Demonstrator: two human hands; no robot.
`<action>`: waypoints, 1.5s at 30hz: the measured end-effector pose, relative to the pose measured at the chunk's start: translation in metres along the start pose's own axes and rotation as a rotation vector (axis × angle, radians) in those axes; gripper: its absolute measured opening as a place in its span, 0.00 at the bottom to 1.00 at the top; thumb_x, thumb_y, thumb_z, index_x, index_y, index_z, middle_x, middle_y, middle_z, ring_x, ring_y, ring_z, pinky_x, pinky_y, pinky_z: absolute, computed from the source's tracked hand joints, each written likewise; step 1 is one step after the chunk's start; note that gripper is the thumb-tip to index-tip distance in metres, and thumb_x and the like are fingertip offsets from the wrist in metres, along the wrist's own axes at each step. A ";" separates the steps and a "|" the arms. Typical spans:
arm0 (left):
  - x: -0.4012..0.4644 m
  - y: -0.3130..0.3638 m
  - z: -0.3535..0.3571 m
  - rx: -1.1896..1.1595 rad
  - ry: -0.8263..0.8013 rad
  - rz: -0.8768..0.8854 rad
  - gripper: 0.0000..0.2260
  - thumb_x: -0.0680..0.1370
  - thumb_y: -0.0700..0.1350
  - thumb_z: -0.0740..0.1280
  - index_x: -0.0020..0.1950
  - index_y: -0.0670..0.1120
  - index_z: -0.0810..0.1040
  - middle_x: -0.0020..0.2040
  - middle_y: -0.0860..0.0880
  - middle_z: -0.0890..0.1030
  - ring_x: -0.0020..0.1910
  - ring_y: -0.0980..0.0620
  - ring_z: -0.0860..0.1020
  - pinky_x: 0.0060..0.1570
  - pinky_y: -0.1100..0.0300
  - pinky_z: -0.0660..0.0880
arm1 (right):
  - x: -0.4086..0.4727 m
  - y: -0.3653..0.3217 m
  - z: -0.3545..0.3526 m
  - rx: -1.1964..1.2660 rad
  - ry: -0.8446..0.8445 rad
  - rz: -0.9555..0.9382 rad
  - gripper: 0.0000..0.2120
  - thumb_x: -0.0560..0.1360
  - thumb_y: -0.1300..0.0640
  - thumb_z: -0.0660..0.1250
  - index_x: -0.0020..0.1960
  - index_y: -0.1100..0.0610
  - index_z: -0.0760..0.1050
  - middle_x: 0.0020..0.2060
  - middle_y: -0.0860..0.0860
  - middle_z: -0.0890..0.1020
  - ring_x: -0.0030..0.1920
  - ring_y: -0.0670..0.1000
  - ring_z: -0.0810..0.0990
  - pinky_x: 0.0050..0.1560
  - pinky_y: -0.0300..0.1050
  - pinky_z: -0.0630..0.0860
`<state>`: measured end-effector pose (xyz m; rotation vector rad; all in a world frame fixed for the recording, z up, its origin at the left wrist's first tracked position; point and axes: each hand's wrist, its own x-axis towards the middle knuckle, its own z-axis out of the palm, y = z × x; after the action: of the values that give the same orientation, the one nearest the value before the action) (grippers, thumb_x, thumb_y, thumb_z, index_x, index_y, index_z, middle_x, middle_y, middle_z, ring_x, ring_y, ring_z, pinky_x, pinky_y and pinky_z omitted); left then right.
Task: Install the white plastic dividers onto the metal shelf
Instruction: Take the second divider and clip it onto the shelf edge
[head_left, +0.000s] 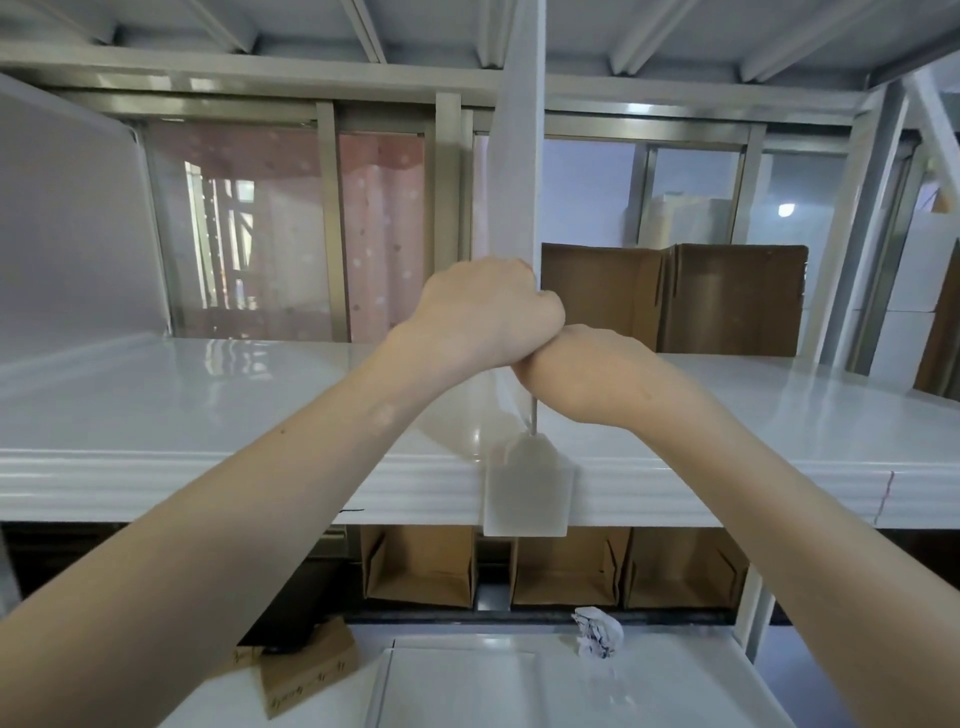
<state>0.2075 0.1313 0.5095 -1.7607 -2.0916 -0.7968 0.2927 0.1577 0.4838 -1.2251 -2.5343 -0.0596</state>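
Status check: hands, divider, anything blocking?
Left hand and right hand both clamped on upright divider. Its tab hangs over shelf front lip. Nothing blocking.

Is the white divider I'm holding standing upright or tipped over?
Upright: the divider rises edge-on from the shelf, both hands gripping it.

Both forearms are bare to the frame edge, with no sleeves, watch or rings visible.

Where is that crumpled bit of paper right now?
In the head view, the crumpled paper lies low and right of centre on the white surface below the metal shelf, just in front of the open cardboard boxes.
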 end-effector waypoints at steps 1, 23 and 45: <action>-0.001 -0.002 0.001 -0.028 -0.018 -0.011 0.16 0.77 0.45 0.56 0.29 0.45 0.60 0.29 0.48 0.65 0.28 0.52 0.63 0.27 0.58 0.55 | -0.001 -0.001 0.001 -0.002 0.012 0.009 0.15 0.74 0.65 0.51 0.30 0.55 0.57 0.28 0.51 0.64 0.28 0.50 0.60 0.29 0.42 0.54; -0.008 -0.001 0.000 0.007 -0.165 -0.049 0.16 0.78 0.46 0.52 0.30 0.46 0.61 0.31 0.49 0.66 0.29 0.53 0.63 0.29 0.58 0.58 | 0.000 0.001 0.014 -0.051 0.068 -0.074 0.16 0.73 0.70 0.52 0.29 0.58 0.54 0.27 0.52 0.62 0.28 0.51 0.60 0.29 0.43 0.57; -0.014 0.008 0.012 0.104 -0.184 -0.057 0.16 0.81 0.45 0.48 0.55 0.44 0.73 0.50 0.45 0.69 0.48 0.46 0.65 0.47 0.56 0.62 | 0.003 0.014 0.032 -0.070 0.011 -0.187 0.09 0.74 0.70 0.56 0.37 0.63 0.69 0.39 0.58 0.73 0.47 0.63 0.77 0.53 0.59 0.76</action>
<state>0.2195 0.1278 0.4940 -1.7863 -2.2650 -0.5471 0.2929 0.1749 0.4530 -1.0052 -2.6507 -0.1993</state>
